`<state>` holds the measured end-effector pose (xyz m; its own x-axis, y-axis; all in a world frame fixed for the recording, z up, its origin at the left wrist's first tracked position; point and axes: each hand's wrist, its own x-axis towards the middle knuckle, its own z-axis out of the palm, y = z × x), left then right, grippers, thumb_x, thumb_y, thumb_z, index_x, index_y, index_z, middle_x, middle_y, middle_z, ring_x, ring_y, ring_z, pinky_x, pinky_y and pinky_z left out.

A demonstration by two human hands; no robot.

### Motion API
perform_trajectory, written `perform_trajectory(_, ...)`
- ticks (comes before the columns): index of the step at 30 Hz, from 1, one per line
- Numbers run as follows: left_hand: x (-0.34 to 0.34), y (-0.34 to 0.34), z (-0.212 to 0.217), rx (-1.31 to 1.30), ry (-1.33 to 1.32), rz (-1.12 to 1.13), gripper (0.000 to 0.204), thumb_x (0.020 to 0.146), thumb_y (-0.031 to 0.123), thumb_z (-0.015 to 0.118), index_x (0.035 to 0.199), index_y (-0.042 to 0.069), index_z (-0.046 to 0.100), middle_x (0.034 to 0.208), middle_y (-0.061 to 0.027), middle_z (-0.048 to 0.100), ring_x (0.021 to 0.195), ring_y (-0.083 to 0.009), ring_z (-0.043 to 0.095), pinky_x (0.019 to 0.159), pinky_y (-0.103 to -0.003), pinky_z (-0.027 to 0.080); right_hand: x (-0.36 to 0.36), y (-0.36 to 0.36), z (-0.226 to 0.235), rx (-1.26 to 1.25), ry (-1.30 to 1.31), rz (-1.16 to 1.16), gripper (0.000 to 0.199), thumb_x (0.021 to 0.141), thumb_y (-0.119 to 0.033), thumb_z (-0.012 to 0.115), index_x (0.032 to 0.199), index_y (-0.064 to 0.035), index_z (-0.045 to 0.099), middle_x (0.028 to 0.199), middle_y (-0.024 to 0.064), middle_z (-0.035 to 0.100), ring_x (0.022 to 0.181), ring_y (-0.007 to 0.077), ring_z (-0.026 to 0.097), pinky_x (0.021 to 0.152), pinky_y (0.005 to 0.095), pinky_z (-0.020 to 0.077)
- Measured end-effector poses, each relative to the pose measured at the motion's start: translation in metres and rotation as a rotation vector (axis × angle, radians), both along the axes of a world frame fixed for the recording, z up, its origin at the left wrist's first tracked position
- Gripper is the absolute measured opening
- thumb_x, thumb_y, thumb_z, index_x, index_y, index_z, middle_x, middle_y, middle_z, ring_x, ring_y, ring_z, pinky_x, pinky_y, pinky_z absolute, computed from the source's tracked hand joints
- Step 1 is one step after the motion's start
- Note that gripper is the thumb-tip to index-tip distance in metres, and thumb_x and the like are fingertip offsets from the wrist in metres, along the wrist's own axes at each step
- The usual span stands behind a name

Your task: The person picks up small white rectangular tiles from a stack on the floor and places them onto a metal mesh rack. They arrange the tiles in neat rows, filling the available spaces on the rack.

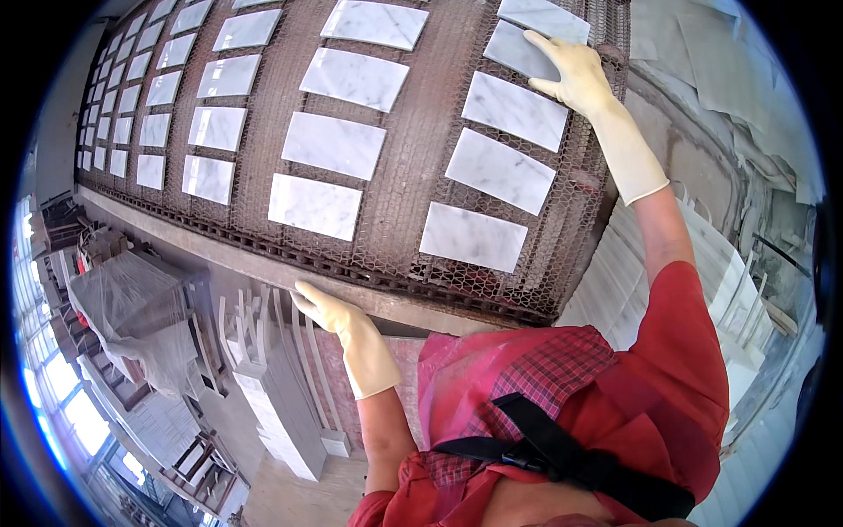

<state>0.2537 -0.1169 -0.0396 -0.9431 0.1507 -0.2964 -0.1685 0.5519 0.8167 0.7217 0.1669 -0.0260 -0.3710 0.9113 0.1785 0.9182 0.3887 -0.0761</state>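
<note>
White, grey-veined marble tiles lie in spaced rows on a brown wire-mesh conveyor belt (421, 176). My right hand (575, 75), in a cream rubber glove, reaches to the far end of the nearest row. Its thumb and fingers are spread at the right end of one marble tile (514, 51); another marble tile (546, 16) lies just beyond, partly behind the fingers. Against the belt's near side rail (395, 303) rests my left hand (338, 321), gloved alike. Its fingers are stretched out, with nothing visible in them. The nearest marble tile (474, 237) lies by the belt's corner.
Below the rail at left stands a tall stack of pale slabs (281, 422). Farther left is a plastic-wrapped load (136, 307). Large striped white slabs (615, 281) lean beside the belt's right end, near my right arm. Pale sheets (729, 70) cover the upper right.
</note>
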Motion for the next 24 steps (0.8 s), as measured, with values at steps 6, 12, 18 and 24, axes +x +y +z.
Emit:
perform_trajectory(6, 0.003, -0.001, 0.001, 0.061, -0.056, -0.013, 0.077, 0.109, 0.058, 0.057, 0.172, 0.015, 0.044, 0.165, -0.0157, 0.057, 0.137, -0.0335, 0.065, 0.119, -0.043, 0.051, 0.000, 0.002, 0.002, 0.035, 0.051, 0.069, 0.080, 0.087, -0.039, 0.090, 0.158, -0.0210, 0.059, 0.115, 0.0150, 0.074, 0.110, 0.0386, 0.071, 0.100, 0.0506, 0.0569)
perform_trajectory(12, 0.001, -0.002, -0.002, 0.068, -0.087, -0.034, 0.079, 0.109, 0.057, 0.058, 0.173, 0.013, 0.040, 0.167, -0.0165, 0.054, 0.138, -0.0339, 0.063, 0.119, -0.044, 0.050, -0.018, -0.032, 0.019, 0.141, 0.203, 0.051, 0.069, 0.090, -0.030, 0.087, 0.154, -0.0169, 0.063, 0.126, 0.0160, 0.075, 0.118, 0.0390, 0.071, 0.104, 0.0501, 0.0571)
perform_trajectory(18, -0.014, -0.016, -0.027, 0.140, -0.044, -0.054, 0.080, 0.110, 0.055, 0.059, 0.172, 0.008, 0.040, 0.169, -0.0167, 0.051, 0.142, -0.0322, 0.060, 0.123, -0.042, 0.046, -0.105, -0.162, 0.047, -0.254, 0.107, 0.131, 0.075, 0.093, -0.043, 0.085, 0.158, -0.0190, 0.056, 0.124, 0.0141, 0.070, 0.102, 0.0312, 0.073, 0.090, 0.0466, 0.0609)
perform_trajectory(24, -0.013, -0.015, -0.032, 0.133, -0.030, -0.063, 0.079, 0.110, 0.053, 0.061, 0.172, 0.008, 0.041, 0.170, -0.0158, 0.051, 0.143, -0.0306, 0.060, 0.123, -0.040, 0.046, -0.117, -0.168, 0.023, -0.239, 0.020, 0.033, 0.090, 0.084, -0.038, 0.091, 0.163, -0.0204, 0.051, 0.132, 0.0154, 0.065, 0.108, 0.0355, 0.071, 0.095, 0.0497, 0.0572)
